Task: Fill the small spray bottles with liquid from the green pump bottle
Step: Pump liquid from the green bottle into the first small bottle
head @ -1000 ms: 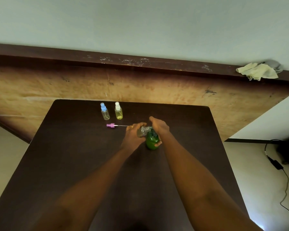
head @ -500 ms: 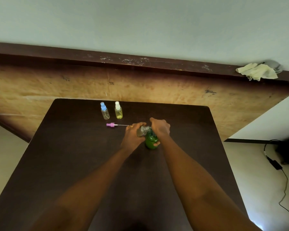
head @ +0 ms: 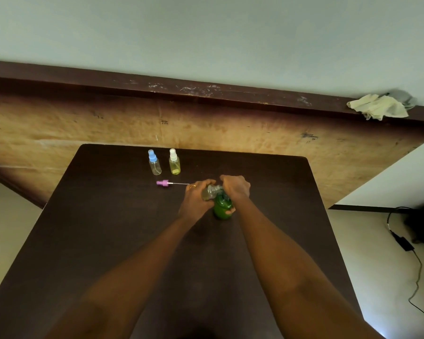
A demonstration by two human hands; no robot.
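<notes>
Green shows between my two hands: one green pump bottle (head: 222,209) stands on the dark table (head: 108,228), directly under my right hand (head: 235,188). That hand's fingers curl over the pump top while the thumb lies against the bottle's side. My left hand (head: 196,199) wraps round one uncapped small bottle (head: 212,191), clear and held tilted with its neck turned toward the pump top. I cannot tell whether the neck touches the spout. I count three small bottles in all: the one in my grip, and two standing upright beyond the left hand, side by side but apart. These are a blue-capped bottle (head: 154,163) that looks clear and a white-capped bottle (head: 174,162) holding yellowish liquid. Between those two and my left knuckles lies one pink spray head (head: 163,183), flat on the table, its thin dip tube pointing toward the left hand. One ring (head: 193,186) sits on a left finger. Far beyond my right hand, one pale cloth (head: 377,108) is bunched on a wooden ledge, and one black cable (head: 404,243) trails on the floor to the right.
</notes>
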